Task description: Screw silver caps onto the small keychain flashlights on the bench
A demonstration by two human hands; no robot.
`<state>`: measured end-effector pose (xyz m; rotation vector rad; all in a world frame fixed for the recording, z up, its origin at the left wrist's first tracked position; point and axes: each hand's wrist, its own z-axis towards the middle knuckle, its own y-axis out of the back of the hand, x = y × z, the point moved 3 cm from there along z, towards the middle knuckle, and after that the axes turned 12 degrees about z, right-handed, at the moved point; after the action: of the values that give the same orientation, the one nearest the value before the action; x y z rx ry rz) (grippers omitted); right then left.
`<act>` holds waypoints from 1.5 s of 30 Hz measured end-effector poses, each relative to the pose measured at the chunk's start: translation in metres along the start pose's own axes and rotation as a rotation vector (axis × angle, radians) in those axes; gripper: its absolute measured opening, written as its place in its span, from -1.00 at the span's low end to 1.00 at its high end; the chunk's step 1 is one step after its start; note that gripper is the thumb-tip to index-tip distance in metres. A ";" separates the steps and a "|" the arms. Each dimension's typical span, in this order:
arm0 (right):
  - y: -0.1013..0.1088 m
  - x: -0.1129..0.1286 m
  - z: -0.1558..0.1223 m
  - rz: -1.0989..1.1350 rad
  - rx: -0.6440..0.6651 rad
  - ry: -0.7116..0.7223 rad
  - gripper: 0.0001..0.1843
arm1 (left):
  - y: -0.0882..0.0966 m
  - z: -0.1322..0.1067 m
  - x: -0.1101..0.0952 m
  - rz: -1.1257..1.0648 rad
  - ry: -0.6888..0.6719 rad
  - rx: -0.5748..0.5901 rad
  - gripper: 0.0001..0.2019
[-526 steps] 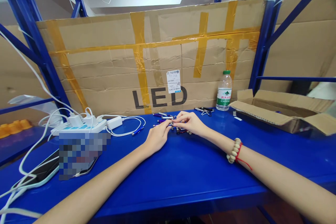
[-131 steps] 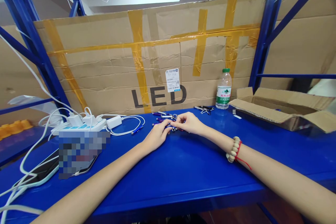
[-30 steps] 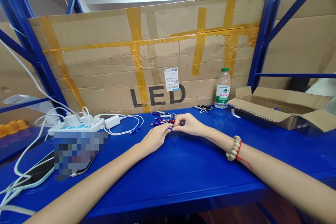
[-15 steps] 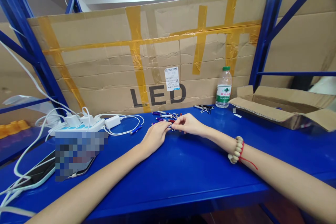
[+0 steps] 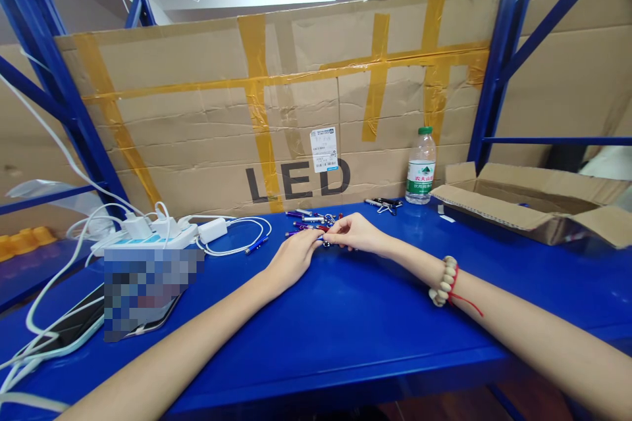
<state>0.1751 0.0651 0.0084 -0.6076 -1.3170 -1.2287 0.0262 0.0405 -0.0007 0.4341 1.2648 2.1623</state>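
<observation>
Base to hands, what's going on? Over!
Left grip and right grip both pinching one small blue pen-like stick. Pile of similar coloured sticks just behind. Nothing blocking.

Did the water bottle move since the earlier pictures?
No. The water bottle stands in the same place, just right of the LED letters on the cardboard wall.

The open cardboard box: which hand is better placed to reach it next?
Probably the right hand: the box lies on its side, and the left hand would have to cross over. Both pinch a small blue piece.
</observation>
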 end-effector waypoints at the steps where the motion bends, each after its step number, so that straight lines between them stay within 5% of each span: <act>1: 0.000 0.001 0.000 -0.003 -0.002 0.000 -0.67 | 0.000 0.000 0.000 -0.006 0.006 0.001 -0.77; 20: 0.000 0.001 0.001 -0.005 0.000 0.074 -0.59 | 0.002 0.001 -0.001 -0.120 0.024 0.024 -0.74; 29: 0.003 -0.002 0.005 -0.216 -0.102 0.234 -0.64 | 0.001 0.002 -0.001 -0.091 0.084 0.042 -0.80; 39: 0.007 0.010 -0.001 -0.368 -0.067 0.579 -0.81 | -0.001 0.002 0.004 -0.111 0.132 0.063 -0.80; 45: 0.011 0.019 -0.003 -0.538 0.019 0.626 -0.83 | -0.001 0.000 0.001 -0.153 0.109 0.115 -0.81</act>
<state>0.1825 0.0598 0.0285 0.1747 -0.9682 -1.6619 0.0258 0.0417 -0.0013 0.2587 1.4392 2.0155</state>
